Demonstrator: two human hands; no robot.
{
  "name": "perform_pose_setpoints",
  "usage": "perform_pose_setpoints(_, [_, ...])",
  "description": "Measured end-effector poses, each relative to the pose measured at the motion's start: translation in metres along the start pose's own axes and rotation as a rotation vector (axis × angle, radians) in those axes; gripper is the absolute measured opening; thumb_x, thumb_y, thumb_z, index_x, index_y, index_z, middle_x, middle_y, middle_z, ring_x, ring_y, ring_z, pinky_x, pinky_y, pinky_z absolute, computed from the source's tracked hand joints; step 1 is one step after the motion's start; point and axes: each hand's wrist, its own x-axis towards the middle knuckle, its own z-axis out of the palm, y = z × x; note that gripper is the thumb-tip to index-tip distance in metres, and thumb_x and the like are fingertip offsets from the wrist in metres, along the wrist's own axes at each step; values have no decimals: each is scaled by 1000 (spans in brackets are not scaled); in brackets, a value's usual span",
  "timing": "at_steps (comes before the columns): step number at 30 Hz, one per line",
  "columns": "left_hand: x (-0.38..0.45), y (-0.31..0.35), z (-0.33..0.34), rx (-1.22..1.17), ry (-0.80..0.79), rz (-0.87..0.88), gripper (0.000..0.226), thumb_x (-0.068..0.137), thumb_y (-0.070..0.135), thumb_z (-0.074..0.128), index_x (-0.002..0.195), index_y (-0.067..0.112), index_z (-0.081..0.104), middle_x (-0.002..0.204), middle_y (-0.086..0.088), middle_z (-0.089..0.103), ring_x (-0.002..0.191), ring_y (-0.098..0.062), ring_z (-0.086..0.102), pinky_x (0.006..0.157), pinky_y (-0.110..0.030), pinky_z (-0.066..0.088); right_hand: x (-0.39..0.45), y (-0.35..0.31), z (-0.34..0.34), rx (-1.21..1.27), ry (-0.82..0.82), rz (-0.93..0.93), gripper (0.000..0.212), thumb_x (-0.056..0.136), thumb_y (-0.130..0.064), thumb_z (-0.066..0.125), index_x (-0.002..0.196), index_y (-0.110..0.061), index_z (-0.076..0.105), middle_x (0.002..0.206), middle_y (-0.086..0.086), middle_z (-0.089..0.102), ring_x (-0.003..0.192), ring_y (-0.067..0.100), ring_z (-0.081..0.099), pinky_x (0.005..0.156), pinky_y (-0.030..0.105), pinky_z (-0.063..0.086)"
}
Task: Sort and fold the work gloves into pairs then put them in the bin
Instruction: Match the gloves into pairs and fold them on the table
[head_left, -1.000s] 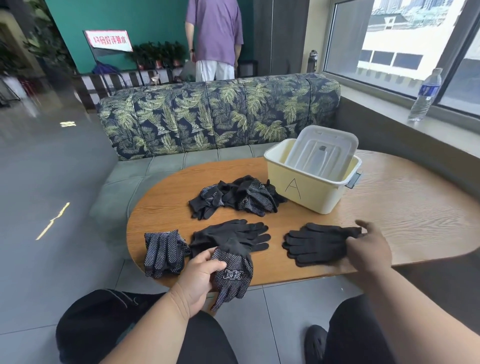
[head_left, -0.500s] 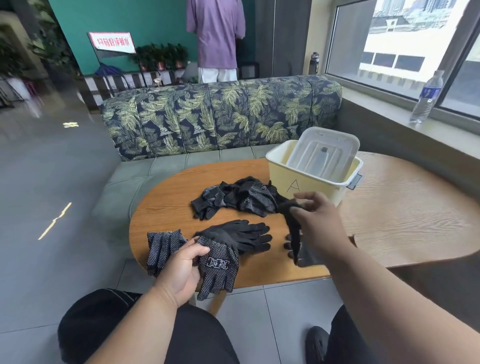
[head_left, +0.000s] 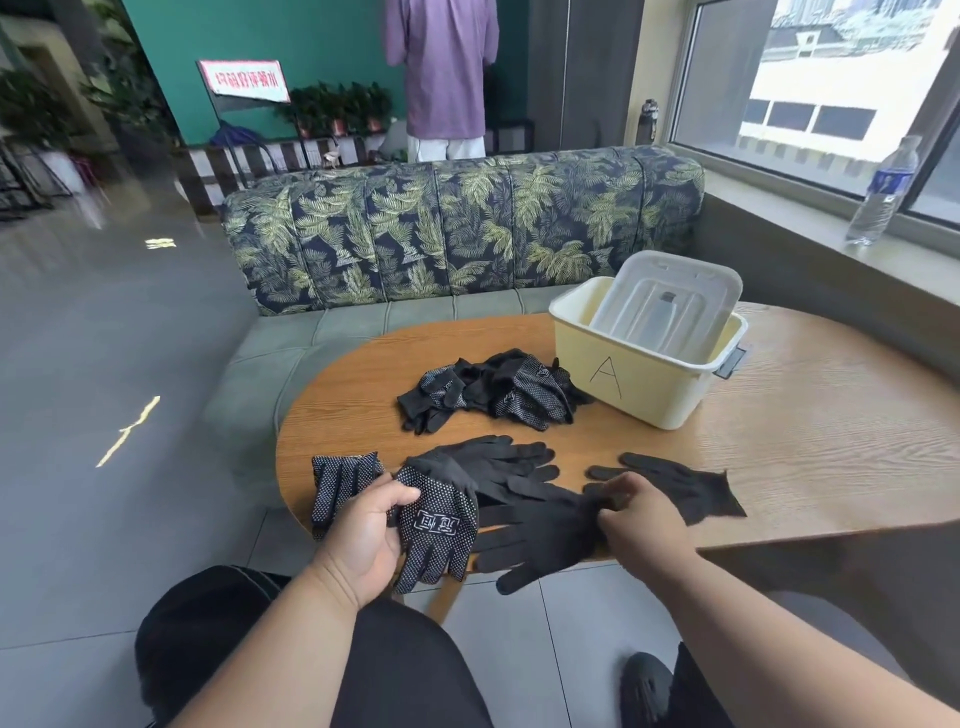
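Observation:
My left hand (head_left: 363, 535) grips a black glove with white dots and a white logo (head_left: 439, 530) at the table's front edge, its fingers hanging off. My right hand (head_left: 641, 522) pinches the cuff of a plain black glove (head_left: 540, 540) whose fingers point left over the edge. Another plain black glove (head_left: 675, 486) lies flat to the right, and more plain gloves (head_left: 498, 457) lie behind the dotted one. A dotted glove (head_left: 340, 483) rests at the far left. A pile of black gloves (head_left: 493, 392) sits beside the yellow bin marked A (head_left: 634, 384).
The oval wooden table (head_left: 805, 441) stands against a leaf-patterned sofa (head_left: 457, 228). The bin's clear lid (head_left: 670, 306) leans inside it. A water bottle (head_left: 883, 192) stands on the window sill. A person in a purple shirt (head_left: 441, 67) stands beyond the sofa.
My right hand lifted one plain glove off the right-hand pair, carried it left and lowered it toward the dotted glove. My left hand kept hold of the dotted glove.

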Motion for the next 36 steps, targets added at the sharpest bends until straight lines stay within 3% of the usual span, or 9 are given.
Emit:
perform_pose_setpoints(4, [0, -4, 15, 76, -62, -25, 29, 93, -6, 47, 109, 6, 68, 104, -21, 71, 86, -32, 71, 85, -44, 56, 4, 4, 0, -435, 101, -272, 36, 86, -29, 65, 122, -36, 65, 119, -1, 58, 106, 25, 62, 82, 34, 49])
perform_pose_setpoints(7, [-2, -9, 28, 153, -125, -46, 31, 93, -11, 46, 117, -2, 64, 103, -23, 69, 85, -32, 69, 79, -39, 58, -1, -5, 1, -292, 108, -345, 23, 90, -48, 62, 109, -36, 69, 104, -8, 61, 98, 20, 62, 85, 35, 50])
perform_pose_setpoints(11, [-7, -21, 39, 239, -223, -83, 33, 90, -14, 47, 119, -6, 62, 107, -28, 68, 94, -36, 67, 86, -43, 56, -17, -28, 0, 293, -480, -113, 47, 91, -61, 62, 88, -14, 69, 76, 5, 65, 69, 12, 59, 66, 26, 47])
perform_pose_setpoints(14, [-8, -30, 44, 280, -263, -88, 33, 90, -14, 49, 120, -7, 61, 112, -33, 68, 99, -38, 67, 91, -48, 56, -29, -37, -1, 461, -680, -106, 28, 101, -30, 66, 88, -6, 61, 67, 2, 61, 53, 7, 59, 51, 14, 44])
perform_pose_setpoints(18, [-4, -35, 42, 319, -232, -54, 32, 93, -11, 55, 121, 1, 64, 113, -29, 71, 98, -38, 70, 91, -50, 58, -24, -37, 2, 608, -725, -55, 15, 96, -18, 71, 105, -7, 76, 94, 18, 72, 80, 31, 66, 85, 42, 58])
perform_pose_setpoints(22, [3, -34, 30, 438, -187, -12, 29, 98, 4, 62, 126, 10, 64, 110, -16, 75, 88, -20, 72, 73, -30, 57, -21, -52, -5, 631, -652, -68, 9, 102, -15, 58, 105, -12, 66, 76, 11, 62, 53, 18, 54, 50, 28, 38])
perform_pose_setpoints(26, [9, -31, 20, 442, -160, -15, 28, 101, 13, 60, 128, 14, 64, 97, -3, 70, 72, -9, 61, 62, -23, 41, -19, -75, -7, 777, -729, -36, 9, 101, -13, 56, 107, -7, 59, 80, 21, 62, 53, 24, 56, 42, 26, 43])
perform_pose_setpoints(32, [5, -26, 15, 501, -67, 87, 47, 81, 37, 74, 126, 29, 63, 113, 3, 70, 101, -12, 66, 83, -27, 49, -8, -72, -19, 854, -629, 120, 15, 100, -13, 49, 104, -1, 58, 70, 13, 66, 48, 22, 58, 41, 24, 43])
perform_pose_setpoints(36, [1, -30, 16, 533, -57, 148, 34, 92, 40, 70, 124, 31, 66, 124, 5, 69, 115, -11, 64, 94, -30, 49, -10, -68, -11, 833, -602, 136, 16, 98, -11, 50, 103, 1, 59, 80, 19, 65, 53, 26, 58, 46, 29, 45])
